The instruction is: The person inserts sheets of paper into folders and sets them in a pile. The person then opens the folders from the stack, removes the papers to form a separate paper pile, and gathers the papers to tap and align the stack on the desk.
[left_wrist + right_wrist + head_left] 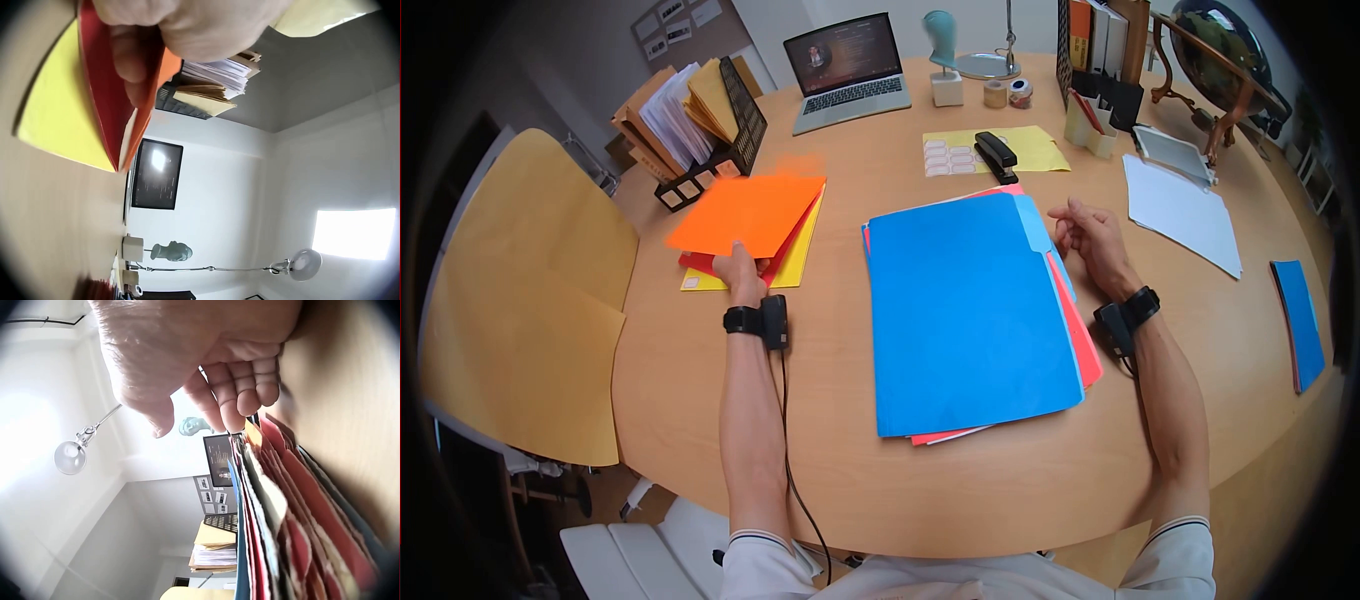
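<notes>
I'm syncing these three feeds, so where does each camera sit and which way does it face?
Head: on the person's head, facing forward and down at the desk; both forearms show, the left hand holding an orange folder, the right hand beside the folder stack.
Left wrist: on that wrist, looking past part of the left hand toward the laptop; image sideways.
Right wrist: on that wrist, looking past the right hand along the stack's edges; image sideways.
Shared: both wrist views show the laptop and lamp.
</notes>
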`<state>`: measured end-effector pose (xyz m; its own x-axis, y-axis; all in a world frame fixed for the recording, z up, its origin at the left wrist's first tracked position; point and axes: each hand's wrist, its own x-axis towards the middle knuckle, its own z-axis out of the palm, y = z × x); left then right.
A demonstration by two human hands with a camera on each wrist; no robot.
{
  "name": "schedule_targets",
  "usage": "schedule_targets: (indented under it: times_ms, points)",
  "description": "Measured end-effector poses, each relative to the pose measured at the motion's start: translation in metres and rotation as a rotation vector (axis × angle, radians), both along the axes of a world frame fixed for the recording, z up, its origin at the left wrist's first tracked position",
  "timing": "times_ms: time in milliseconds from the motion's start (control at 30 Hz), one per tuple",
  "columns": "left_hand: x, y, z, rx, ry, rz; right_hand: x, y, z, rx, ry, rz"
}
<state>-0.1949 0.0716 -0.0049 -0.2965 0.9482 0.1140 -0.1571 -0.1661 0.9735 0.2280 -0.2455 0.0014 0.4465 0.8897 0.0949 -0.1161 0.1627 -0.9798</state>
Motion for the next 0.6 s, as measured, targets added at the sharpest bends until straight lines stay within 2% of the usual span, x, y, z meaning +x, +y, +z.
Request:
schedule_targets:
  times_ms: [67,100,300,367,400,467,600]
  points:
    - [-0.010,0.005,0.002,-0.188,0.061,-0.023,0.000,0.000,0.000,0.000,0.004,0.012]
    - [-0.013,0.007,0.000,-0.190,0.059,-0.022,0.000,-0.001,0.000,0.002,0.007,0.023]
    - [-0.029,0.018,-0.014,-0.086,0.158,-0.053,-0.002,-0.001,0.003,0.000,-0.026,0.026]
    - [-0.030,0.016,-0.015,-0.023,0.374,-0.059,-0.002,0.000,0.001,0.000,-0.032,0.027]
    - [-0.032,0.021,-0.020,-0.026,0.371,-0.072,-0.002,-0.001,0.001,0.002,-0.036,0.028]
    - [-0.032,0.028,-0.029,0.155,0.672,0.182,-0.003,-0.002,0.002,-0.006,-0.043,0.022]
    - [-0.007,-0.018,0.009,0.185,0.801,0.263,-0.006,-0.003,0.006,-0.024,-0.118,0.027]
